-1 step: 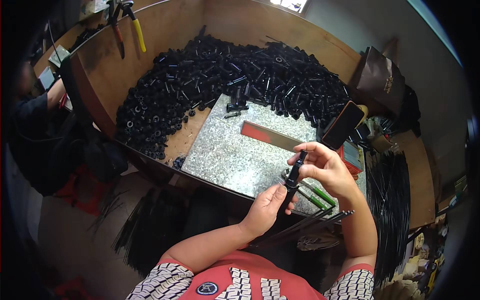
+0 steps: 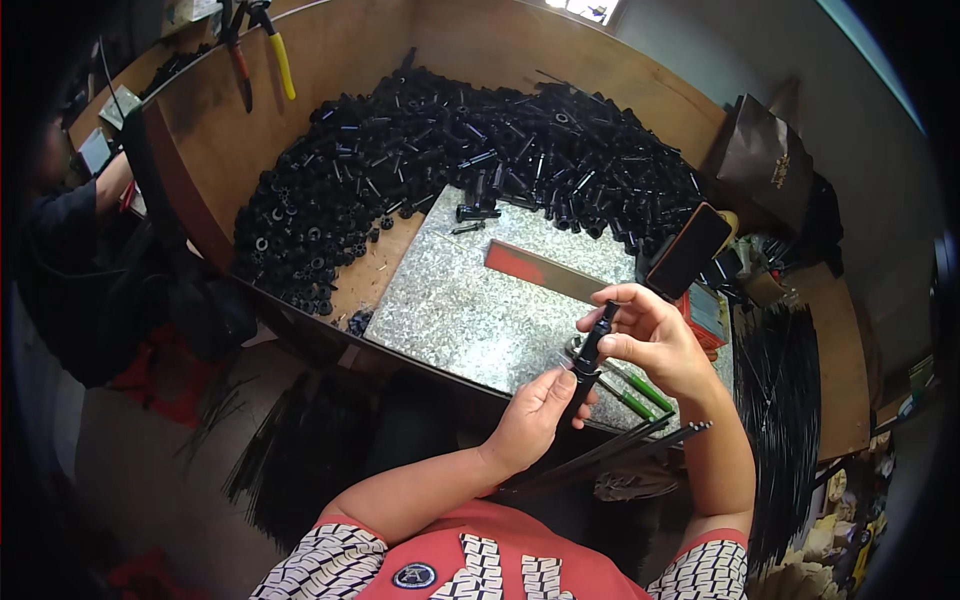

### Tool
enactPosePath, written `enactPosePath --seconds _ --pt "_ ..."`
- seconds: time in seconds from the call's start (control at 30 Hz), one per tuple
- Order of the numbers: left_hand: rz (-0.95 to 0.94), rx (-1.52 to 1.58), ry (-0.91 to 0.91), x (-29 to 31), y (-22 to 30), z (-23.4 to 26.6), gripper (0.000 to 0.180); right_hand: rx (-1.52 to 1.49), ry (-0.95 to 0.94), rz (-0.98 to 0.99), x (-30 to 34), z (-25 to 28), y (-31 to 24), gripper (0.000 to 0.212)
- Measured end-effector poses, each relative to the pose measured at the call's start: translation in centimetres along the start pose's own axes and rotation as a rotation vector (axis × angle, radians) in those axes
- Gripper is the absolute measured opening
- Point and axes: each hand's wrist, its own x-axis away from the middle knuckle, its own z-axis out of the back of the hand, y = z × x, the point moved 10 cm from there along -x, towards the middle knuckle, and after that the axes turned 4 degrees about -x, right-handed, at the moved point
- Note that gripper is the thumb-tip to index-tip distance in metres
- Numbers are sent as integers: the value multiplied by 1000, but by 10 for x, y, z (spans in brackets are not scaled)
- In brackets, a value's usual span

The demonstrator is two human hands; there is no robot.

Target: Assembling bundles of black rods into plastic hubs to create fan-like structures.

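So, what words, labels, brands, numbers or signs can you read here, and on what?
None can be read with certainty.
Dark bag: pale print, too small and blurred.
Round badge on the red shirt: pale marks, too small.
Phone: dark screen, no text visible.

Grey speckled flat slab (image 2: 450, 310) mid-view; heap of black tubular plastic parts (image 2: 470, 135) behind it & round its L side. Flat red-and-grey metal bar (image 2: 540, 272) on slab, beyond the slim black tubular piece (image 2: 595, 350) btwn left hand (image 2: 530, 420) (nearer) & right hand (image 2: 655, 335) (farther). Green-handled tool (image 2: 642, 388) R of piece, prob. on slab, partly hidden. Black rectangular phone (image 2: 690, 250) R of bar; brown boxy bag (image 2: 763, 150) behind phone; long thin black rods (image 2: 778, 430) far R.
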Motion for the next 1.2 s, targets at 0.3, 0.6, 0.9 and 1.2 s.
enactPosePath --seconds 0.3,0.6,0.9,1.2 --pt "-68 -135 19 4 10 0 38 304 176 28 8 -7 -13 37" --pt "-66 -158 8 3 7 0 39 604 -59 -3 -2 -25 -24 37" --pt "-33 -17 -3 -2 3 6 41 155 129 -36 -1 -3 4 35" --pt "-13 -13 -17 0 4 5 40 371 148 -60 -1 -1 0 34"
